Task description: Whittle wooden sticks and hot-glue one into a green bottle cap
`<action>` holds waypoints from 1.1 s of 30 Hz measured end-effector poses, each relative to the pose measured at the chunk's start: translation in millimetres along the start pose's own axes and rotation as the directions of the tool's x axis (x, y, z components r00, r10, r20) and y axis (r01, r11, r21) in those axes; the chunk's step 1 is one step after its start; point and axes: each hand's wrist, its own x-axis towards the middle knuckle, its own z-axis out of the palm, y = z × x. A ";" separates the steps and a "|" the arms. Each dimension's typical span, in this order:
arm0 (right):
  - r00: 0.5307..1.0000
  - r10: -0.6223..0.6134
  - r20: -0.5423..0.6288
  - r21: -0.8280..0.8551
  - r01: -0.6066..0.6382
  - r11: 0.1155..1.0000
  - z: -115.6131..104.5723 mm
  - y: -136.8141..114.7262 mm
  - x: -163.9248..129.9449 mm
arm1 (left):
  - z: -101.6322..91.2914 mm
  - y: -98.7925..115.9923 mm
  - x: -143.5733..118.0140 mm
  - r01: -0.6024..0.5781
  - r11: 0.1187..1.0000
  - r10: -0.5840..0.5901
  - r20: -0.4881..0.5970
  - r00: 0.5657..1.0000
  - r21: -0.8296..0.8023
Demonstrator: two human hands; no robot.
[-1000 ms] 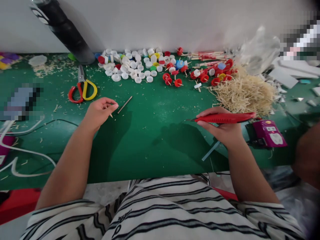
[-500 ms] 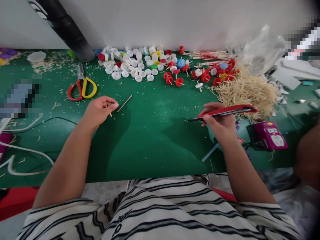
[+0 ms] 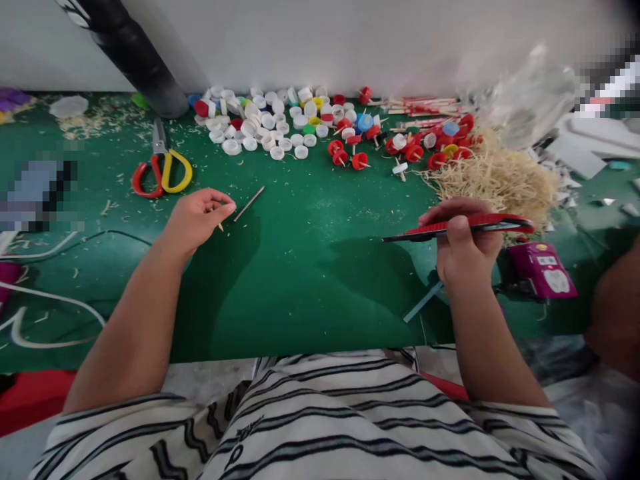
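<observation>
the left hand (image 3: 196, 220) is pinching a thin pale stick (image 3: 221, 227); the right hand (image 3: 466, 248) is gripping a red knife (image 3: 427, 232).

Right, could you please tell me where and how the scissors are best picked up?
Probably by the handles, from the near side: the scissors lie on the green table with their blades toward the wall and both loops toward the person, just beyond the left hand.
</observation>
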 end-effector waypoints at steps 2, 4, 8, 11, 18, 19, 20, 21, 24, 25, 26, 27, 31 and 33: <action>0.998 -0.042 -0.055 0.003 0.043 0.999 1.2 2.3 -0.2 | 0.0 -0.8 1.0 0.005 1.000 -0.005 0.004 1.000 0.008; 0.994 -0.035 -0.108 -0.017 0.034 0.999 2.1 3.8 -0.3 | 0.5 -1.9 2.1 0.009 1.000 -0.009 -0.001 1.000 0.000; 0.980 0.006 -0.201 -0.075 -0.021 0.997 2.5 3.3 0.3 | 4.6 -2.5 -0.5 -0.047 0.998 0.048 -0.010 0.999 0.034; 0.974 0.004 -0.228 -0.068 -0.020 0.997 3.7 -0.5 1.1 | 13.5 4.5 -11.8 -0.217 0.953 0.236 -0.071 0.969 0.211; 0.977 0.137 -0.165 0.158 -0.111 0.981 14.5 -10.6 -6.8 | 71.1 57.8 -58.2 -0.639 0.736 0.626 0.136 0.768 0.224; 0.981 0.141 -0.136 0.169 -0.118 0.979 16.0 -11.1 -8.8 | 82.8 67.2 -63.4 -0.609 0.779 0.577 0.210 0.789 0.149; 0.984 0.140 -0.114 0.180 -0.118 0.977 17.4 -11.3 -10.8 | 94.3 76.3 -67.3 -0.573 0.815 0.535 0.270 0.801 0.083; 0.985 0.138 -0.100 0.192 -0.117 0.974 18.5 -11.4 -12.5 | 105.2 84.7 -69.9 -0.544 0.839 0.507 0.322 0.799 0.028; 0.985 0.151 -0.081 0.199 -0.132 0.971 19.9 -11.3 -16.1 | 130.6 102.9 -70.1 -0.477 0.872 0.477 0.393 0.786 -0.105; 0.985 0.156 -0.079 0.194 -0.138 0.971 19.7 -11.3 -16.8 | 136.1 106.1 -68.4 -0.455 0.880 0.470 0.394 0.790 -0.138; 0.984 0.160 -0.079 0.188 -0.142 0.972 19.3 -11.4 -17.2 | 140.0 107.9 -66.5 -0.437 0.884 0.465 0.392 0.794 -0.165; 0.984 0.162 -0.079 0.179 -0.146 0.973 18.7 -11.5 -17.4 | 142.5 108.6 -64.7 -0.424 0.886 0.463 0.387 0.798 -0.186; 0.986 0.139 -0.090 0.154 -0.124 0.980 16.4 -12.9 -16.8 | 143.2 106.5 -62.2 -0.408 0.881 0.472 0.388 0.792 -0.240; 0.987 0.131 -0.097 0.156 -0.115 0.981 16.3 -13.6 -16.1 | 141.4 106.7 -63.6 -0.397 0.879 0.475 0.405 0.782 -0.265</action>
